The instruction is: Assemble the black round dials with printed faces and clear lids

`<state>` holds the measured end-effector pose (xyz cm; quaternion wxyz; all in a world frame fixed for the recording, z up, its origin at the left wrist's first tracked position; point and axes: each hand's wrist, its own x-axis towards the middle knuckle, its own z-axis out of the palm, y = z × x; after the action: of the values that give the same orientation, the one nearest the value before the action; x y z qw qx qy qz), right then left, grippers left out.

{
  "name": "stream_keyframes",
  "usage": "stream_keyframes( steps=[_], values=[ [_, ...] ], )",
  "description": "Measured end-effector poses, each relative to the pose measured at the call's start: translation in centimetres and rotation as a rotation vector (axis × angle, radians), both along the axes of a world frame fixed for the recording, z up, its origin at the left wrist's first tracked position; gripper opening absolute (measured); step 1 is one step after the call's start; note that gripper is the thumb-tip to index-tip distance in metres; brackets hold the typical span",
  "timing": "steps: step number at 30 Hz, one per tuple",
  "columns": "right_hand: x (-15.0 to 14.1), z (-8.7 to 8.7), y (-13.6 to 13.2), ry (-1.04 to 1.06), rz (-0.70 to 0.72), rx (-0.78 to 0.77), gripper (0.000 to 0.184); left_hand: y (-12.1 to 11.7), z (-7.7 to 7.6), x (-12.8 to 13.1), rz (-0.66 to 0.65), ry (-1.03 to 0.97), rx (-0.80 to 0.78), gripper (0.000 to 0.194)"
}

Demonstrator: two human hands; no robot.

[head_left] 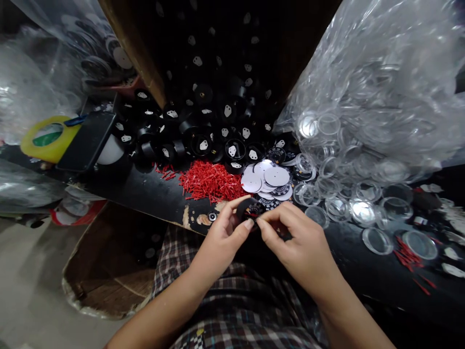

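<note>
My left hand [225,229] is closed around a small black round gauge [253,208] with a printed dial and a bit of red on its face. Against the right edge of that gauge, my right hand [298,229] has thumb and forefinger pinched together; anything between them is hidden or too small to make out. Just beyond the hands lies a heap of red pointers [212,180]. Beside it are stacked round dial plates [276,176], some white side up and others showing black printed faces.
Many black round housings [232,149] with white tags fill the back. Clear round covers [363,212] spill from a plastic bag [381,97] at right. A yellow tape roll [47,151] and a dark phone-like slab [87,141] lie left. An open carton [109,271] stands below.
</note>
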<state>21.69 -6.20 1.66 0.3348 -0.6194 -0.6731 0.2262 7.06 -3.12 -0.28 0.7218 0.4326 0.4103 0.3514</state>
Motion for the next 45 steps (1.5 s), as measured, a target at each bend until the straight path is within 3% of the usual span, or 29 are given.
stream_keyframes(
  steps=[6,10,12,14,17,19,21,24,27,33,36,40,45],
  values=[
    [0.0,0.0,1.0,-0.286,0.074,0.178,0.009,-0.1,-0.2,-0.4,0.0,0.071,0.019,0.043],
    [-0.9,0.3,1.5,-0.293,0.034,0.222,0.014,-0.8,-0.1,0.1,0.108,0.085,-0.2,0.043],
    [-1.1,0.5,1.5,-0.233,-0.029,0.16,0.014,-1.2,-0.4,0.3,0.171,0.073,-0.293,0.045],
    [-0.8,0.8,1.1,-0.138,-0.064,0.041,0.012,-1.3,-0.8,0.2,0.168,0.105,-0.223,0.042],
    [1.4,0.9,-0.5,-0.025,-0.049,-0.093,0.008,-1.2,-1.5,-0.1,0.045,0.113,-0.097,0.038],
    [3.7,0.2,-1.8,-0.115,-0.165,-0.103,0.014,-1.0,-1.8,-0.2,0.039,0.041,-0.117,0.035],
    [5.9,-0.9,-2.7,-0.347,-0.371,-0.123,0.037,-0.8,-1.8,0.1,0.115,-0.036,-0.151,0.033],
    [7.8,-2.5,-3.2,-0.515,-0.449,-0.2,0.047,-0.7,-1.6,1.0,0.109,-0.097,-0.223,0.033],
    [8.3,-3.3,-3.1,-0.477,-0.411,-0.195,0.04,-0.9,-1.3,1.6,0.047,-0.151,-0.301,0.033],
    [8.1,-2.8,-3.3,-0.43,-0.319,-0.154,0.039,-0.9,-0.6,1.4,0.083,-0.187,-0.395,0.03],
    [6.7,-1.9,-3.2,-0.281,-0.273,-0.087,0.049,-0.8,-0.4,1.6,0.053,-0.222,-0.463,0.029],
    [3.5,-0.9,-2.3,-0.219,-0.063,0.075,0.053,-0.9,-0.1,2.1,-0.004,-0.285,-0.614,0.035],
    [1.7,-0.6,-1.2,-0.211,0.094,0.108,0.044,-0.9,0.0,1.6,-0.018,-0.244,-0.476,0.036]
  ],
)
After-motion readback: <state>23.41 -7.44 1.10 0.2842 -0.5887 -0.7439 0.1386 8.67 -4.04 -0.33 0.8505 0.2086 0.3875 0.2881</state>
